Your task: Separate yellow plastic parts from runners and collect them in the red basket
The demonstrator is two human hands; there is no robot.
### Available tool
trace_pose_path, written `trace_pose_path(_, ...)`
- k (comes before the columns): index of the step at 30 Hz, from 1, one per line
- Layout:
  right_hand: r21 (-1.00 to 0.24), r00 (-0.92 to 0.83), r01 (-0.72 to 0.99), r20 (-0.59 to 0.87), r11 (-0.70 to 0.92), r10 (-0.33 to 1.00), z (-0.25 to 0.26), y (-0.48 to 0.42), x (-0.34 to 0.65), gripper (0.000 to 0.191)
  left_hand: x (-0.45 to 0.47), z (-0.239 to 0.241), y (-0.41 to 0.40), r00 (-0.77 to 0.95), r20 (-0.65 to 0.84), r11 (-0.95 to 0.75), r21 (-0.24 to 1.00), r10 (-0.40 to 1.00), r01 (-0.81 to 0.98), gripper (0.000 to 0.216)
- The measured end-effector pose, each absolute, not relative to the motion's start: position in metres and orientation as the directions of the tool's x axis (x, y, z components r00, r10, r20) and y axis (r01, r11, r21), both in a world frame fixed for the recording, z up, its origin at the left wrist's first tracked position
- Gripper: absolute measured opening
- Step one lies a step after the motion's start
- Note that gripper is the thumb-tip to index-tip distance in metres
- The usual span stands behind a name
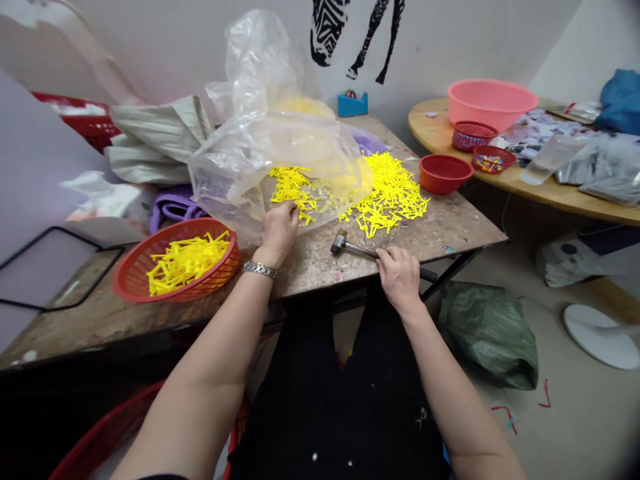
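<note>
My right hand [401,275] is wrapped around the handle of a small hammer [357,249], whose head lies over the table near its front edge. My left hand [281,230], with a metal watch on the wrist, has its fingers closed at the lower edge of a large clear plastic bag [225,160]. What those fingers hold is hidden. Small yellow plastic pieces [393,190] lie in a pile right of the bag, and more show at the bag's opening, just beyond my left fingertips. An orange-red basket [125,277] with yellow pieces in it stands left of my left hand.
A red bowl [445,175] stands at the table's right edge, a blue tape dispenser [353,105] at the back. Folded pale sacks [157,137] and a tissue box [113,210] are on the left. The round table [430,123] carries a pink basin [493,103]. A green bag [487,333] lies on the floor.
</note>
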State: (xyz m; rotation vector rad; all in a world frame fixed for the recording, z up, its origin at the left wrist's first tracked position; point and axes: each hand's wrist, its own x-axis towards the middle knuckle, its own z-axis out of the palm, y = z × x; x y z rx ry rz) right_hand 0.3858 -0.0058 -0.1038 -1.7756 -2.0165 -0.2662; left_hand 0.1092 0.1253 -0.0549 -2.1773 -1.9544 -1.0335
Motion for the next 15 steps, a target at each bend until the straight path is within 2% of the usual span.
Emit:
trace_pose_path(3,-0.140,-0.089,0.976,0.430,0.164,0.899,-0.101,-0.005,0.387,0.030,0.117,-0.055,0.106,-0.022,0.532,-0.309,0.524,0.847,0.794,0.016)
trace_pose_path(6,-0.156,-0.098,0.972,0.416,0.177,0.904,-0.098,-0.003,0.389,0.029,0.126,-0.057,0.087,-0.021,0.485,-0.350,0.659,0.874,0.666,0.014)
trace_pose_path(15,-0.201,-0.098,0.961,0.396,0.190,0.913,-0.092,-0.004,0.391,0.029,0.117,-0.069,0.093,-0.191,0.250,-0.171,0.919,0.949,0.356,0.011)
